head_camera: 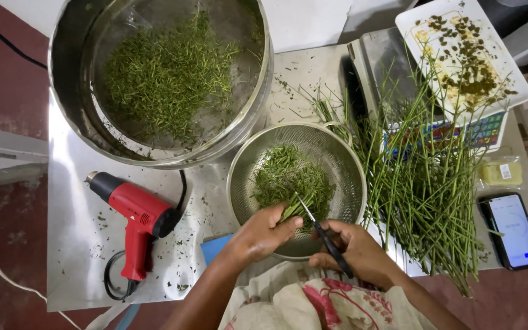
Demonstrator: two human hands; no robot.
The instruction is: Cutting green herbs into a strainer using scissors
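Green stems [289, 208], a small bunch, sit pinched in the left hand [263, 234] over the steel colander [343, 160], so cut bits drop inside. The right hand [362, 252], at four o'clock from the colander, grips scissors [322, 230] whose blades meet the bunch. Uncut stalks [426, 189] lie at three o'clock on the worktop [74, 232].

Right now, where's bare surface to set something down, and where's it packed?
Free: the metal table top left of the red heat gun, below the big steel bowl, and a pale patch above the colander. Both carry green flecks. Crowded: the right side, where long green stems overlap the scale beside the phone. Both hands work over the colander.
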